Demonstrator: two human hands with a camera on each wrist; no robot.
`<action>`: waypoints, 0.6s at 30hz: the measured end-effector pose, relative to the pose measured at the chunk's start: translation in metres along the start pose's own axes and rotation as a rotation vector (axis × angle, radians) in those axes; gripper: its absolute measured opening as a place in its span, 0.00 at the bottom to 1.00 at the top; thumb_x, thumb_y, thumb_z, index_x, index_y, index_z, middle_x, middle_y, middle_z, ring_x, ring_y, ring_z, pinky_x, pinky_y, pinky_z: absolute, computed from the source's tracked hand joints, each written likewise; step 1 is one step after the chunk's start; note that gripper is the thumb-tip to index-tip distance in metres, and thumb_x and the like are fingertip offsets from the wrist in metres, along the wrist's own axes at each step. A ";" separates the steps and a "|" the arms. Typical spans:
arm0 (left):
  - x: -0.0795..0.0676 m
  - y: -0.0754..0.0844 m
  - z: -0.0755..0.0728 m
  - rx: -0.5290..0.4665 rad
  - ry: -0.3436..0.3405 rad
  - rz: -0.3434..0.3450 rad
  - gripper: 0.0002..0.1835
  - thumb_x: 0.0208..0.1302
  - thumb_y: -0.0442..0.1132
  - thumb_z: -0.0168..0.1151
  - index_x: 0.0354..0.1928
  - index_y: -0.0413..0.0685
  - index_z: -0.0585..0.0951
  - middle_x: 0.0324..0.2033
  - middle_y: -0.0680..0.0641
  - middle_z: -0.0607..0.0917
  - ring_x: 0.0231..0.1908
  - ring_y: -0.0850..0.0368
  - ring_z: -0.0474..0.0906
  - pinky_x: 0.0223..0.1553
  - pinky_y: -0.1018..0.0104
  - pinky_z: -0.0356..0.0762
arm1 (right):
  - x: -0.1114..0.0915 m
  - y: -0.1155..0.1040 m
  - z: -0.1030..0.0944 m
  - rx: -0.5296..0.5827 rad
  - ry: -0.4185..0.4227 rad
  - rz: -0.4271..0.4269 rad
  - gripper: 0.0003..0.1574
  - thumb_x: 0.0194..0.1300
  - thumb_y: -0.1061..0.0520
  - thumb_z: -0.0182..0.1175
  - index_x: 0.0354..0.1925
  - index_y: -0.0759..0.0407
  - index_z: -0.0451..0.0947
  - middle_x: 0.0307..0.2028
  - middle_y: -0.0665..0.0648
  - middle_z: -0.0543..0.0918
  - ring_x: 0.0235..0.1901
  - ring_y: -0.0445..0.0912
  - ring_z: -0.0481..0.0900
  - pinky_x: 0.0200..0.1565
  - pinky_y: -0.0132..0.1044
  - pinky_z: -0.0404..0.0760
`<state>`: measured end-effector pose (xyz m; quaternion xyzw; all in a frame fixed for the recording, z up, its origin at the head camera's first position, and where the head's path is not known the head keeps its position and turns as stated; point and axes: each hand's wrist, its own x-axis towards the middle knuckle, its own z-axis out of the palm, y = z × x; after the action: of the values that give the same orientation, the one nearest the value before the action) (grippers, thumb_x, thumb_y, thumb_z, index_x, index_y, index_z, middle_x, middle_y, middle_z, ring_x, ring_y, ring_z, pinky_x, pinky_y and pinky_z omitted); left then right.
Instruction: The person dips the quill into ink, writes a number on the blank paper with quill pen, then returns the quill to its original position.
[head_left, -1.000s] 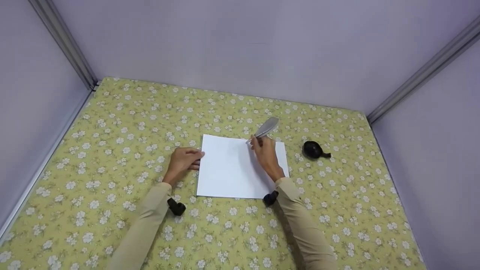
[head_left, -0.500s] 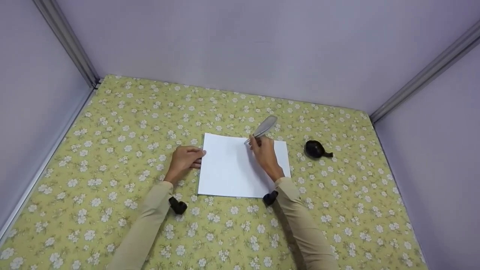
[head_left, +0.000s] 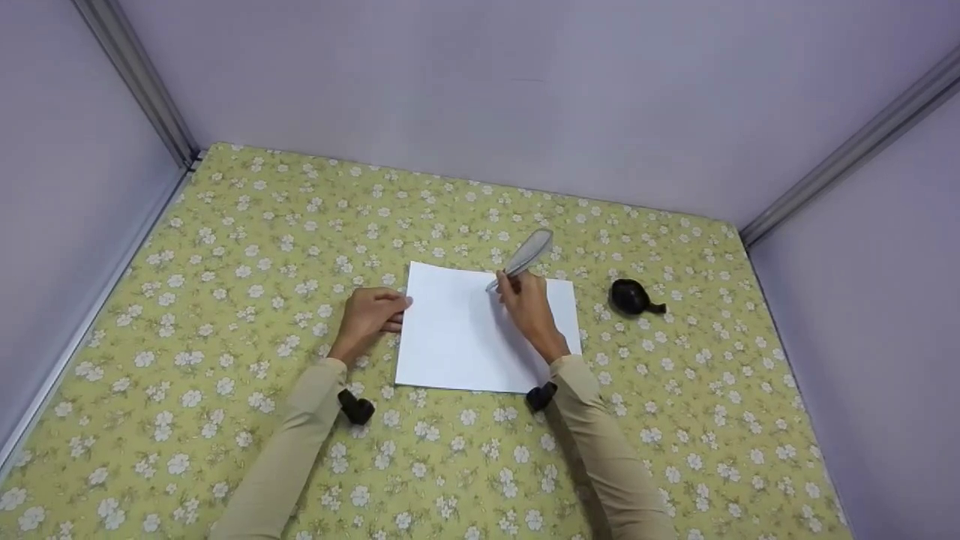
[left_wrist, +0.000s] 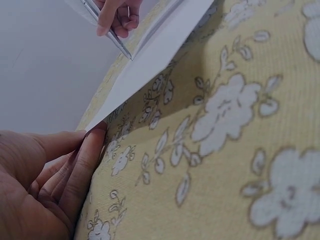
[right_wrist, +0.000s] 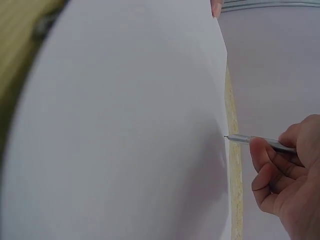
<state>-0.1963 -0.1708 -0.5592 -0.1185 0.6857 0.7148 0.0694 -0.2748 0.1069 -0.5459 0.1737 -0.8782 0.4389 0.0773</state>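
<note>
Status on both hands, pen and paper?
Left hand pinching left edge of paper. Right hand holding silver pen, tip at paper. Black object to the right, clear of paper.

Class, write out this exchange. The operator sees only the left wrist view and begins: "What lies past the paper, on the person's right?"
Observer: A round black object with a short handle, resting on the floral cloth.
Operator: Does the paper end under the right hand that holds the pen?
Observer: No, the head view shows a strip of it beyond that hand, on the right.
Operator: What clothing shows behind that hand?
Observer: A beige sleeve.
</note>
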 end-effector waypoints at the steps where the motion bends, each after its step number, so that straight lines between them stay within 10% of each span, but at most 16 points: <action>1: 0.000 0.000 0.000 0.009 0.003 0.003 0.13 0.72 0.35 0.68 0.51 0.31 0.87 0.29 0.44 0.89 0.26 0.59 0.87 0.33 0.66 0.91 | -0.001 0.000 0.000 0.002 -0.004 0.002 0.15 0.80 0.59 0.58 0.39 0.70 0.83 0.28 0.61 0.87 0.25 0.46 0.83 0.26 0.30 0.78; 18: 0.002 -0.002 0.000 0.039 0.001 0.023 0.14 0.73 0.35 0.67 0.52 0.30 0.87 0.30 0.44 0.89 0.27 0.61 0.87 0.34 0.68 0.90 | -0.010 -0.003 -0.003 0.007 -0.043 0.025 0.16 0.81 0.57 0.57 0.39 0.68 0.84 0.27 0.58 0.86 0.24 0.42 0.80 0.25 0.30 0.74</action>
<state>-0.1974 -0.1705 -0.5619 -0.1096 0.7009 0.7019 0.0635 -0.2646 0.1098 -0.5442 0.1723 -0.8802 0.4392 0.0521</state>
